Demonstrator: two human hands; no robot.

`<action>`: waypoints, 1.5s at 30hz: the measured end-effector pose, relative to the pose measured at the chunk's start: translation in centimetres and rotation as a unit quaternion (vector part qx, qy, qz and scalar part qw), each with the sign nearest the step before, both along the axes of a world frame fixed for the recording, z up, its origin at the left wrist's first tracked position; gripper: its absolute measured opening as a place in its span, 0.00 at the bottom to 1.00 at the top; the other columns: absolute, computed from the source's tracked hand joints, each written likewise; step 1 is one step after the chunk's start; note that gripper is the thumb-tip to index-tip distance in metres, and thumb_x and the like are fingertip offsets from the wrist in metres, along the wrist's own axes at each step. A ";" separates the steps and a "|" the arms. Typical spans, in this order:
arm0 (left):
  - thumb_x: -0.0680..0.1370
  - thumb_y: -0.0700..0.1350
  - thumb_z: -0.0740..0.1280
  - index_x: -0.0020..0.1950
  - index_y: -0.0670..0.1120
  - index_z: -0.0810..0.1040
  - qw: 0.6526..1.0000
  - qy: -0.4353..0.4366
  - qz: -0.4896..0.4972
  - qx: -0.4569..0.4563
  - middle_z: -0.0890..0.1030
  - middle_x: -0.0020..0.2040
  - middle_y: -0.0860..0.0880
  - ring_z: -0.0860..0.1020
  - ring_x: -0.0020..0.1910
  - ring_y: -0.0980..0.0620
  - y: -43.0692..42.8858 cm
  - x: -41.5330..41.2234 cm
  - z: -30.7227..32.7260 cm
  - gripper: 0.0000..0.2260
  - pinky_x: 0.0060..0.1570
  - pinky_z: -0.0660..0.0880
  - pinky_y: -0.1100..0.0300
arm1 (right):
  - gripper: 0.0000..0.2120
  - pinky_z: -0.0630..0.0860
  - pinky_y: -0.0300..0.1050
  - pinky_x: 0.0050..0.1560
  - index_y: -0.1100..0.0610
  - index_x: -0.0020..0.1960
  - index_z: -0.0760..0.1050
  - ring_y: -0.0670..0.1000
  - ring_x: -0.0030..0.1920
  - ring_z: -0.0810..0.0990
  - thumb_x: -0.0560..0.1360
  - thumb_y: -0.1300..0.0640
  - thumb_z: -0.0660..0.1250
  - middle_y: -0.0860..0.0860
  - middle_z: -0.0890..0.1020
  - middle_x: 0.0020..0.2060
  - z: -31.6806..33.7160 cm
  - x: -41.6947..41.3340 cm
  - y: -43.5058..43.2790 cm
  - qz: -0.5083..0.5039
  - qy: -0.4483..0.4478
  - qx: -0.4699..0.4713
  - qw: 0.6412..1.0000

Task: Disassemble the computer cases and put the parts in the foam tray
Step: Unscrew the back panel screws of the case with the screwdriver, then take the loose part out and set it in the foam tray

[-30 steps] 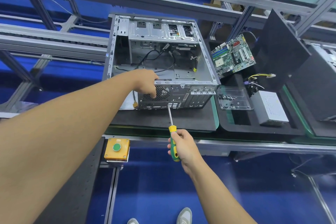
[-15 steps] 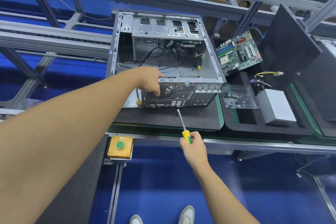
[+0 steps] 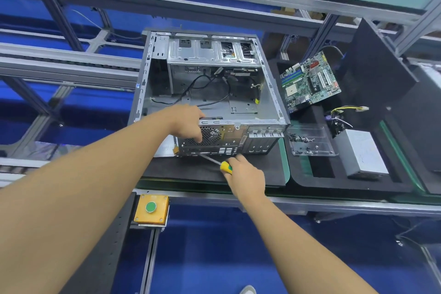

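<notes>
Computer case (image 3: 241, 107) gripped by left hand (image 3: 188, 124); right hand (image 3: 245, 174) holds screwdriver (image 3: 226, 167).

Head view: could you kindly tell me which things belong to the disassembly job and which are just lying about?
Job: computer case, held by the left hand; screwdriver in the right hand; foam tray with motherboard, power supply, clear screw box.
Lying about: yellow button box, aluminium frame rails, shoe.

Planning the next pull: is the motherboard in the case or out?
Out. The motherboard rests in the tray, beside the case.
</notes>
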State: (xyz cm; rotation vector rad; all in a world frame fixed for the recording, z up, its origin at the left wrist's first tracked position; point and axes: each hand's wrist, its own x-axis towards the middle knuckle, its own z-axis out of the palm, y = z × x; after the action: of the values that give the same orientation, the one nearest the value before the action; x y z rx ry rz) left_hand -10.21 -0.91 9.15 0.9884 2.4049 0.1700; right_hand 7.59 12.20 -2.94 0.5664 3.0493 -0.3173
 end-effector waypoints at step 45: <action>0.65 0.77 0.57 0.37 0.57 0.85 0.958 -0.179 0.225 -0.001 0.85 0.38 0.56 0.84 0.37 0.56 1.7 0.5 1.3 0.28 0.35 0.75 0.65 | 0.11 0.64 0.37 0.28 0.59 0.41 0.75 0.48 0.29 0.67 0.78 0.53 0.67 0.49 0.72 0.28 7.0 1.4 27.2 -0.138 0.145 -0.273 0.941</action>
State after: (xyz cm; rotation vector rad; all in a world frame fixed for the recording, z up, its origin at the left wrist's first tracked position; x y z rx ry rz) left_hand -9.71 0.81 10.40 0.3496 2.2455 0.4659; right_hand 8.97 39.44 4.09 0.9637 2.9088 -1.3083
